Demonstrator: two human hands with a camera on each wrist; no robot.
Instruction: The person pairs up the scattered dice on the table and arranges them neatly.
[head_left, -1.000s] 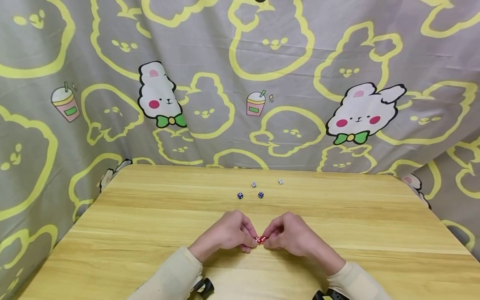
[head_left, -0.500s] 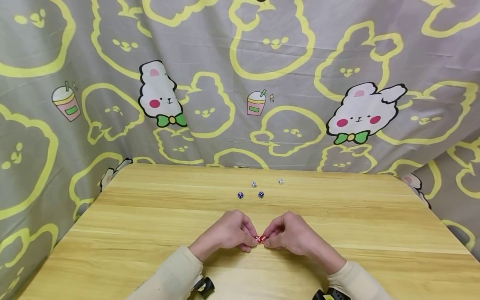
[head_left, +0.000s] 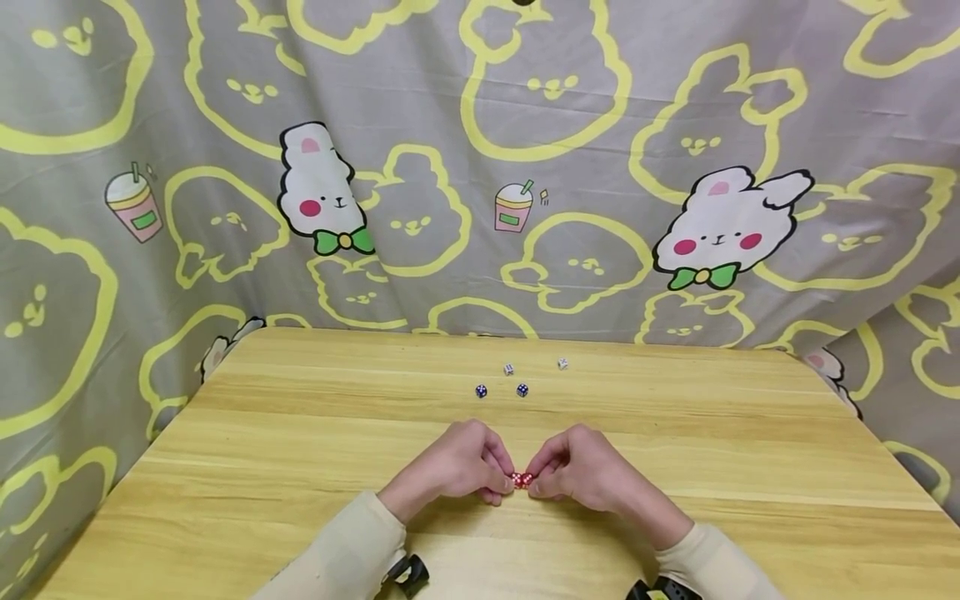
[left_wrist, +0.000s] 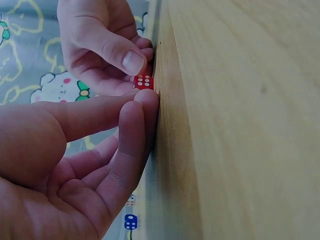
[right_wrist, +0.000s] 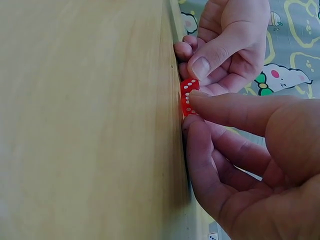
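Observation:
Two red dice with white dots sit side by side at the tabletop, faces against or right next to each other. My left hand (head_left: 468, 462) pinches the left red die (head_left: 517, 480) between thumb and fingers. From the other side, my right hand (head_left: 581, 468) pinches the right red die (head_left: 527, 479). In the left wrist view, the six-dot face of a red die (left_wrist: 144, 81) shows between the fingertips of both hands. The right wrist view shows a red die (right_wrist: 187, 104) beside the right thumb, its far side hidden by fingers.
Beyond the hands on the wooden table (head_left: 300, 400) lie a left blue die (head_left: 482, 391) and a right blue die (head_left: 522, 390). Farther back are two white dice, one white die (head_left: 508, 369) left of the other white die (head_left: 562, 363). A patterned curtain (head_left: 420, 108) hangs behind.

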